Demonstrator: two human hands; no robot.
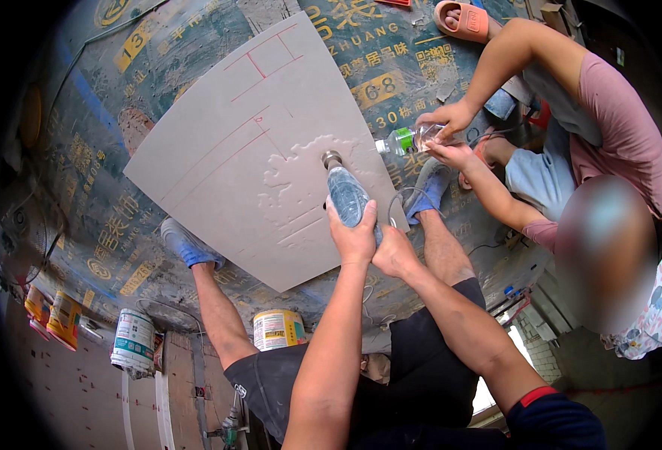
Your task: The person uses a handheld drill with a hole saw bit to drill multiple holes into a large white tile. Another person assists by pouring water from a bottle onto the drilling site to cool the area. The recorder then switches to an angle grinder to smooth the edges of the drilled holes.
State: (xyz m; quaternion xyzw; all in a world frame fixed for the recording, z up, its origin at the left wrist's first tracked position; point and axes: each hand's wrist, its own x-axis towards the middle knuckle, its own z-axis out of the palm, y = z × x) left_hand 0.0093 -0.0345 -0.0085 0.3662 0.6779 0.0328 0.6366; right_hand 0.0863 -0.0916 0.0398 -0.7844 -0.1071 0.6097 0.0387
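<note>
My left hand (353, 236) grips the body of a dusty blue angle grinder (347, 196). My right hand (395, 252) is closed round its rear end, close beside the left. A round metal hole-saw bit (331, 159) at the grinder's front meets the face of a large grey tile (218, 161). Red lines are drawn on the tile, and a wet, milky patch spreads around the bit. From the right, a co-worker's hands (451, 131) hold a clear plastic bottle (409, 140) with a green label, its white neck pointing at the tile.
Printed green protective sheeting (113, 217) covers the floor. My shoes (184, 244) flank the tile. A power cord (402, 193) loops beside the right shoe. Nearer me stand a yellow-and-white bucket (279, 330) and a white-and-teal bucket (133, 341). The co-worker crouches at the right.
</note>
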